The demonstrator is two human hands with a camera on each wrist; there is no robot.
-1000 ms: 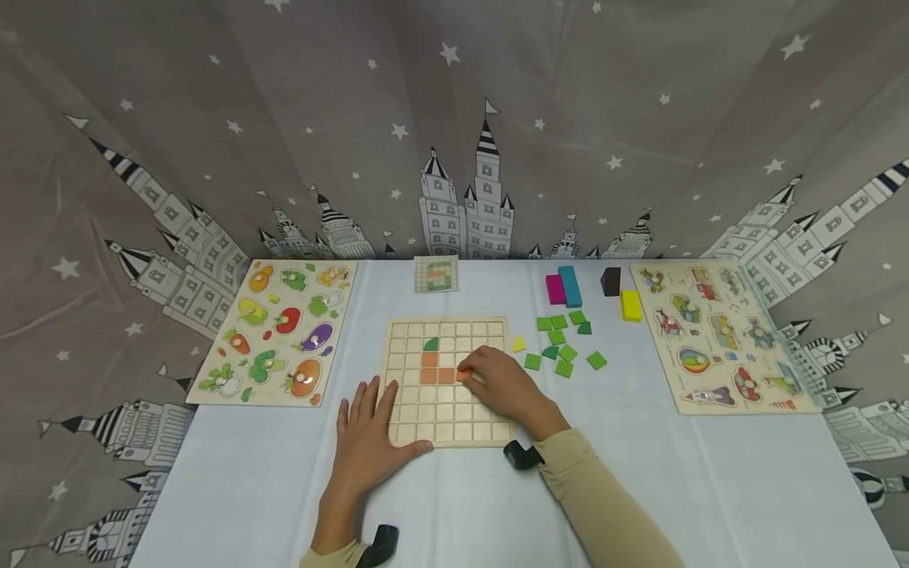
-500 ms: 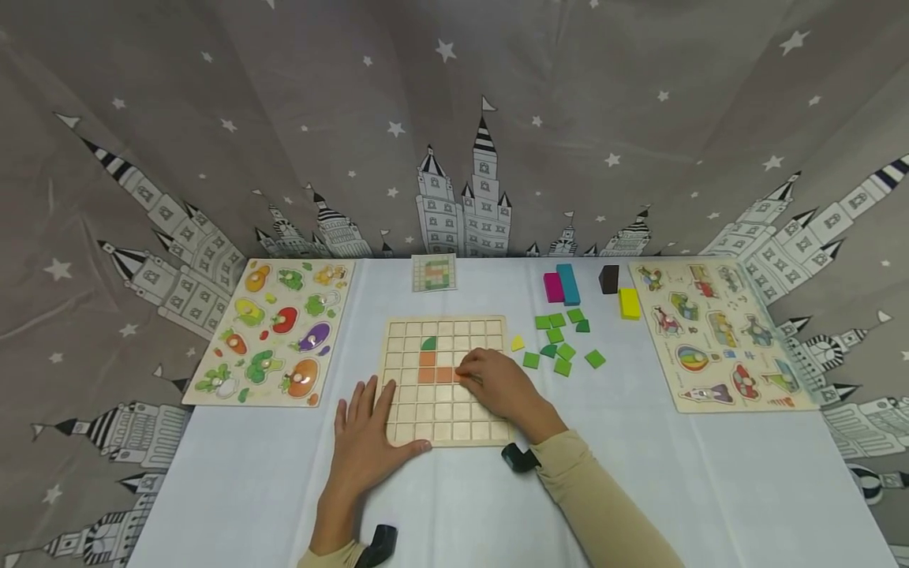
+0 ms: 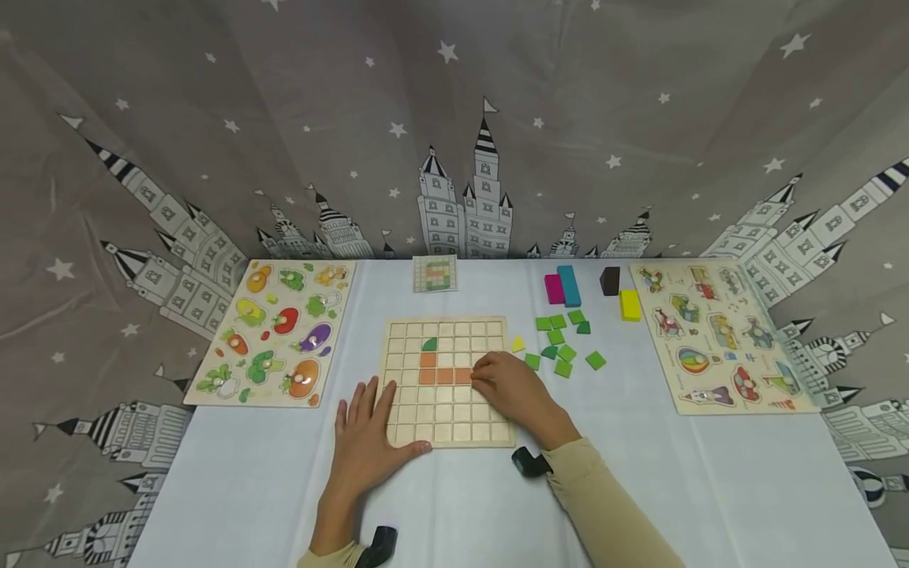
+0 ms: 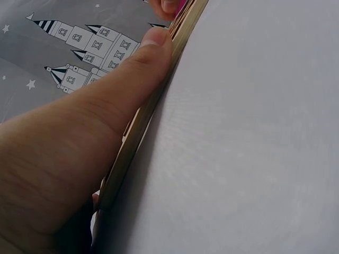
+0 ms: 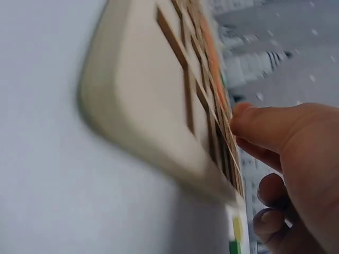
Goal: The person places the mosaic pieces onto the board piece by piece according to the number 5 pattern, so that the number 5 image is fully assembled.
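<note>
A wooden grid board (image 3: 449,434) lies in the middle of the table. Several orange square tiles (image 3: 444,376) form an L in its cells, with a green quarter-round tile (image 3: 430,344) just above the upper one. My left hand (image 3: 365,434) rests spread on the board's left side, thumb along the near edge; the left wrist view shows that thumb (image 4: 132,69) against the rim. Over the board's right half, my right hand (image 3: 514,394) has its fingertips drawn together beside the rightmost orange tile (image 3: 462,376). Whether something sits between those fingertips I cannot tell.
Right of the board lie several green square tiles (image 3: 566,353) and a yellow piece (image 3: 518,344). A pattern card (image 3: 435,274) stands behind it. Coloured blocks (image 3: 570,285) are at the back right. A vegetable puzzle (image 3: 273,331) lies left, a toy puzzle (image 3: 724,339) right.
My right hand has shifted right and slightly back toward me from the orange tile it was pinching, which now shows in its cell at the row's right end. My left hand has stayed put.
</note>
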